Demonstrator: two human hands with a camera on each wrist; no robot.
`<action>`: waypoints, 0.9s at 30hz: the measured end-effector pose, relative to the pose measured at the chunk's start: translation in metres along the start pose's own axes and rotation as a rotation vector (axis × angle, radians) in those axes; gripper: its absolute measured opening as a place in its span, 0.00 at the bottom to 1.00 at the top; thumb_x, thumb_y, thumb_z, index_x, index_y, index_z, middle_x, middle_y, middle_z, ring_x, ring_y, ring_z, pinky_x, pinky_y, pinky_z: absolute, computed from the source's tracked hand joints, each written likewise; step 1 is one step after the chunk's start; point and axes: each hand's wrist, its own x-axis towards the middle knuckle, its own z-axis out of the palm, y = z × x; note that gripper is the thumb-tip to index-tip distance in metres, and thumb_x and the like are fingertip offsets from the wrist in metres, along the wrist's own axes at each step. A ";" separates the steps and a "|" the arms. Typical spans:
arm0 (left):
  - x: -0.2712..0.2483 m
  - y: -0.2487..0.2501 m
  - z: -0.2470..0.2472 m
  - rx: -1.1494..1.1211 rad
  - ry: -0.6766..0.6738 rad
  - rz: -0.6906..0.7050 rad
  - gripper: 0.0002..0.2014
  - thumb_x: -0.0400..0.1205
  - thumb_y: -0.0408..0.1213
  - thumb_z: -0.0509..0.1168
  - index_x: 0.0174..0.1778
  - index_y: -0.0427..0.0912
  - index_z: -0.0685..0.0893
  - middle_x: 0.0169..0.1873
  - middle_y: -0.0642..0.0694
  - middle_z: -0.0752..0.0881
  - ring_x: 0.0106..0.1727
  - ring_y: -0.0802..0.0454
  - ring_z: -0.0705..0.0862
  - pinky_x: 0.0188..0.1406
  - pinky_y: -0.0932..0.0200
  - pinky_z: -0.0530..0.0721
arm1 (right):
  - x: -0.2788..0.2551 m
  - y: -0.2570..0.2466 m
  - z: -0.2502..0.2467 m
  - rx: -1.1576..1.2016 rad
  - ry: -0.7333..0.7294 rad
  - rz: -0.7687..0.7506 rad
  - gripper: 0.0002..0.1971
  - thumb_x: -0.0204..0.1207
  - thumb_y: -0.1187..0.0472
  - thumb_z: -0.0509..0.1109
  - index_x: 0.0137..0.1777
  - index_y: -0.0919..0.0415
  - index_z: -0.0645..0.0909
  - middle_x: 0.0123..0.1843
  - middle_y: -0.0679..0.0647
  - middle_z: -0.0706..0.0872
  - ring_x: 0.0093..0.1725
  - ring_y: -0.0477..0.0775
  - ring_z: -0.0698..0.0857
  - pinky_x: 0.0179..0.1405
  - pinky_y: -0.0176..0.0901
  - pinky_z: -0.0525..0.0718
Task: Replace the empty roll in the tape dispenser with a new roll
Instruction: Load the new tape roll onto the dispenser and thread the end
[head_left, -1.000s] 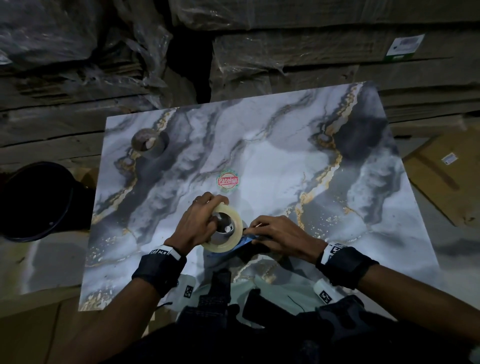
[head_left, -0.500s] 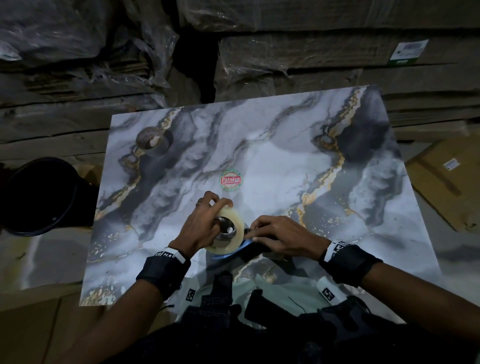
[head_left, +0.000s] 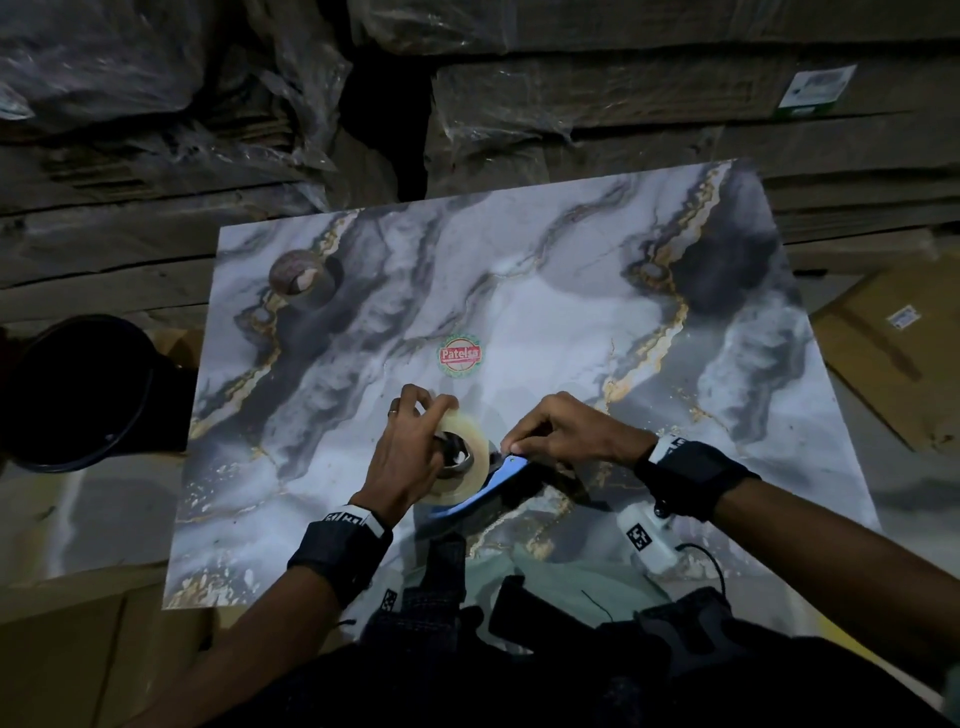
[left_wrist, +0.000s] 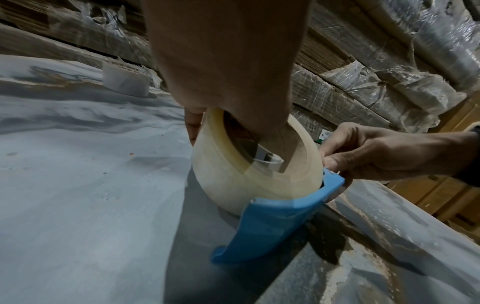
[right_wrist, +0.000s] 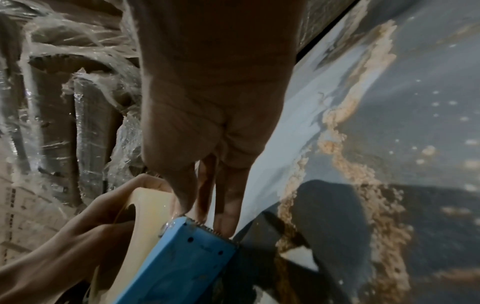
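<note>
Tape dispenser (head_left: 485, 491) (blue): both hands gripping; left (head_left: 415, 452) holds new roll (head_left: 475, 462); empty core (head_left: 296, 273) far.

Dim overall; marbled surface (head_left: 545, 322) was the brightest area, surroundings beyond it fell dark, wrist views soft, edges warped.

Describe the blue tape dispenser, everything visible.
The tape dispenser has a curved, matte light-blue shell that looks like plastic, with a serrated metal cutter at its tip and a rivet beside it. It stands on the marble-patterned board, cradling the pale translucent new roll. The right hand pinches at its cutter end; the left hand grips the roll through the core.
</note>
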 end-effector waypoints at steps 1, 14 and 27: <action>0.000 -0.001 -0.001 -0.003 -0.002 0.004 0.35 0.64 0.21 0.61 0.68 0.47 0.78 0.63 0.41 0.72 0.58 0.37 0.75 0.42 0.43 0.87 | 0.002 0.000 -0.002 -0.020 -0.015 -0.006 0.07 0.79 0.61 0.79 0.55 0.56 0.95 0.52 0.49 0.96 0.53 0.41 0.93 0.57 0.42 0.91; 0.017 -0.016 -0.016 -0.142 -0.119 0.081 0.23 0.78 0.41 0.58 0.69 0.46 0.82 0.56 0.42 0.85 0.55 0.41 0.81 0.57 0.51 0.75 | 0.003 0.004 0.016 -0.333 0.045 -0.175 0.08 0.81 0.66 0.72 0.54 0.61 0.93 0.50 0.55 0.96 0.49 0.53 0.93 0.50 0.47 0.89; 0.050 -0.018 -0.027 -0.191 -0.206 -0.058 0.12 0.72 0.54 0.60 0.45 0.57 0.84 0.43 0.52 0.89 0.49 0.48 0.85 0.55 0.44 0.85 | -0.005 0.003 0.024 -0.360 0.103 -0.145 0.10 0.80 0.65 0.72 0.56 0.59 0.93 0.50 0.55 0.95 0.47 0.54 0.93 0.48 0.53 0.90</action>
